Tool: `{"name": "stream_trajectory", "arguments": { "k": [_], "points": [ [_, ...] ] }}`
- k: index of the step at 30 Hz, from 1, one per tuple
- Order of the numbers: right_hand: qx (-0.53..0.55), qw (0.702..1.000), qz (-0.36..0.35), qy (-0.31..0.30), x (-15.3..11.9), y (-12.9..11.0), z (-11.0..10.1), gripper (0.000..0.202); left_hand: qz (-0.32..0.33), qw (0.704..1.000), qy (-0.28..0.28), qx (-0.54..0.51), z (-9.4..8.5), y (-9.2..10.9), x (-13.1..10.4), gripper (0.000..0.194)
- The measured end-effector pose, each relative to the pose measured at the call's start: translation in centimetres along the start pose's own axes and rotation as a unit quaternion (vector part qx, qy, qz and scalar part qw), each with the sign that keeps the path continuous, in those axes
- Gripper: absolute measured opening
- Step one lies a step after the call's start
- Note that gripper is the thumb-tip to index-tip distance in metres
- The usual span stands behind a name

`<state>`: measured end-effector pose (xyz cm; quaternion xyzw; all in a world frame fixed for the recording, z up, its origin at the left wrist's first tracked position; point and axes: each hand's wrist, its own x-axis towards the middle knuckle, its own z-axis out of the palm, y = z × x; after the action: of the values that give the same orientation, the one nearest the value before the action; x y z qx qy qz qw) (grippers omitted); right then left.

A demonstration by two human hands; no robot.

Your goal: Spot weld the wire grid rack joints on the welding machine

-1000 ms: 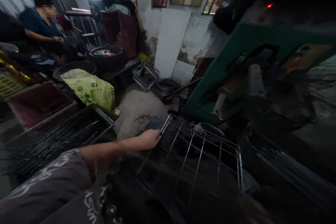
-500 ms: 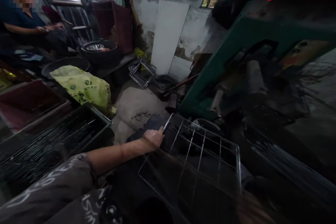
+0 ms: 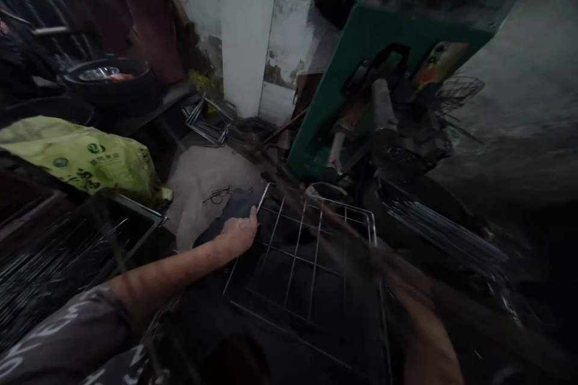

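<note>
A wire grid rack (image 3: 311, 264) lies tilted in front of me over dark cloth. My left hand (image 3: 237, 231) grips its left edge near the far corner, thumb on the rim wire. My right forearm (image 3: 424, 337) enters from the bottom right, and my right hand (image 3: 391, 264) is a blur at the rack's right edge. A thin blurred streak runs up-left from that hand across the rack. Whether the hand holds it I cannot tell.
A green machine (image 3: 361, 42) stands just beyond the rack. A bundle of wire rods (image 3: 442, 234) lies to its right. On the left are a tray of rods (image 3: 67, 252), a yellow-green sack (image 3: 85, 159) and a black basin (image 3: 108, 81). Wire frames (image 3: 208, 120) lie on the floor.
The view has swung right and down, so the seated person at the left is out of sight. My left hand stays on the rack's left edge. My right forearm has come into view.
</note>
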<state>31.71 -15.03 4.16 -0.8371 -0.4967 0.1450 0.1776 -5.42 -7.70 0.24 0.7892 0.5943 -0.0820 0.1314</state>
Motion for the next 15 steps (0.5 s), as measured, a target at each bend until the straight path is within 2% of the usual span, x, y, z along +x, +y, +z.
{"name": "stream_trajectory", "arguments": {
  "k": [2,4,6,8,10,12,15],
  "points": [
    [0.048,0.999,0.017,0.005,1.0,-1.1,-0.1,0.045,0.006,1.0,0.005,0.002,0.3,-0.4,0.0,0.057],
    [0.151,0.988,0.042,0.005,1.4,-2.1,0.1,0.051,0.012,1.0,0.014,0.005,0.4,-0.7,0.0,0.057],
    [0.27,0.957,0.097,-0.043,1.5,-2.6,0.6,0.059,0.011,1.0,0.016,0.01,0.3,-0.9,-0.2,0.057],
    [0.346,0.921,0.153,-0.09,1.5,-2.5,1.2,0.065,0.01,1.0,0.01,0.011,0.2,-0.9,-0.2,0.057],
    [0.374,0.904,0.184,-0.09,1.7,-2.0,2.1,0.065,0.007,1.0,0.003,0.004,0.1,-0.7,-0.3,0.056],
    [0.371,0.911,0.171,-0.049,2.0,-1.2,3.2,0.061,0.001,1.0,-0.002,-0.006,0.2,-0.5,-0.3,0.056],
    [0.279,0.955,0.085,0.057,2.4,-0.1,4.7,0.056,-0.01,1.0,-0.006,-0.018,0.2,-0.4,-0.5,0.058]
  ]
}}
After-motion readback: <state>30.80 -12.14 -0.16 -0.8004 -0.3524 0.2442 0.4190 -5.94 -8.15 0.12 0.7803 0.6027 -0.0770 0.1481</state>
